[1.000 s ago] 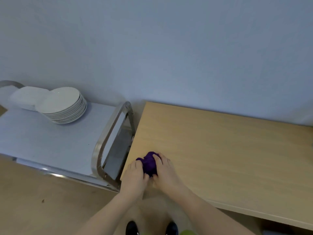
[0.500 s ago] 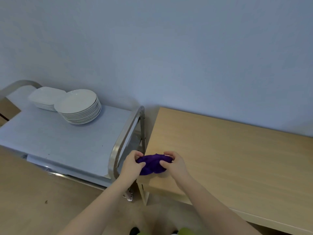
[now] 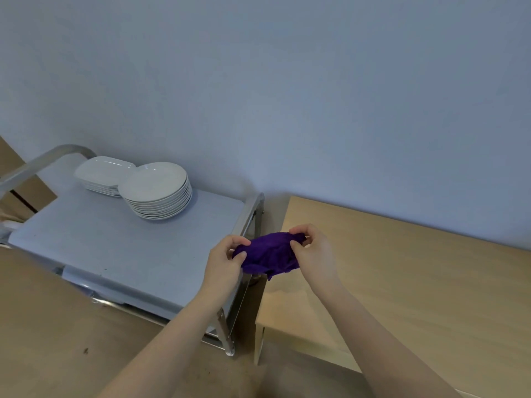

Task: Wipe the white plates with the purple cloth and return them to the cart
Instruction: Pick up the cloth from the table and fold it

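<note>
The purple cloth (image 3: 268,255) is bunched and held in the air between both hands, over the gap between cart and table. My left hand (image 3: 222,264) pinches its left end and my right hand (image 3: 311,254) pinches its right end. A stack of round white plates (image 3: 156,191) stands at the back of the grey cart top (image 3: 115,248). Behind it, to the left, sits a lower stack of squarish white plates (image 3: 103,173).
The metal cart has raised handle bars at its left (image 3: 40,162) and right (image 3: 250,214) ends. A light wooden table (image 3: 402,282) stands to the right of the cart against a pale wall. Wooden floor lies below.
The cloth has been lifted off the table corner and stretched out between both hands. The view has swung left, bringing more of the cart into sight.
</note>
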`<state>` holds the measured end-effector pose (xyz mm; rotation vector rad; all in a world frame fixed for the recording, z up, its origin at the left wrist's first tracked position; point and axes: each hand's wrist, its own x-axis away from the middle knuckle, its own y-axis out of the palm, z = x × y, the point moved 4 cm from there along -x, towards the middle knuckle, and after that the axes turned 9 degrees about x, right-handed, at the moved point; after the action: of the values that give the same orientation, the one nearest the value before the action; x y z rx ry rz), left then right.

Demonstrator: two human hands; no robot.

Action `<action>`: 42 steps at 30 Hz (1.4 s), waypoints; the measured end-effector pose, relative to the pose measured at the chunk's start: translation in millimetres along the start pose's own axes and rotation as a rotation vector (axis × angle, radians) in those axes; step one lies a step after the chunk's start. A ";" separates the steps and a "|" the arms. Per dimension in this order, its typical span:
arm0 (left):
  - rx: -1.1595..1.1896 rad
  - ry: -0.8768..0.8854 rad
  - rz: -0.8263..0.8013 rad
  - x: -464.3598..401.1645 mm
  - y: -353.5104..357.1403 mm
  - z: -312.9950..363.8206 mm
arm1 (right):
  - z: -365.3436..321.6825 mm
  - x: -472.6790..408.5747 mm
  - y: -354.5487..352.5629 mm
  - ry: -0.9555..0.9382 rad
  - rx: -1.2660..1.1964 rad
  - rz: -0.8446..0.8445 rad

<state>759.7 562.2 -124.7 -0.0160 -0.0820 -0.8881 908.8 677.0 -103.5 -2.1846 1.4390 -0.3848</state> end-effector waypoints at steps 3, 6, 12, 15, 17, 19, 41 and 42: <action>0.036 0.052 -0.004 -5.6 -8.0 17.2 | -11.7 -6.6 6.4 -0.049 0.106 0.013; 0.102 0.109 -0.013 -15.4 -10.4 38.2 | -29.1 -18.0 7.0 -0.132 0.233 0.016; 0.131 0.152 -0.009 -24.7 -12.8 50.1 | -65.0 -32.9 -0.8 -0.181 0.106 -0.006; 0.114 0.107 0.002 -27.8 -21.5 46.4 | -76.0 -32.6 2.1 -0.143 -0.077 -0.054; 0.065 0.033 -0.031 -29.9 -27.5 40.8 | -84.0 -31.9 4.6 -0.115 -0.197 -0.090; -0.056 -0.047 -0.115 -30.4 -30.9 34.3 | -92.7 -32.1 6.0 -0.097 -0.271 -0.116; 0.401 -0.323 -0.356 -24.7 -14.1 13.1 | -74.8 -42.4 32.7 0.088 -0.628 -0.346; 0.443 -0.325 -0.354 -24.4 -13.2 15.3 | -65.6 -38.3 36.3 0.080 -0.597 -0.361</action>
<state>733.1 573.5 -111.5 0.2760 -0.5985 -1.1985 833.3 684.2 -66.9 -2.9561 1.3121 -0.1717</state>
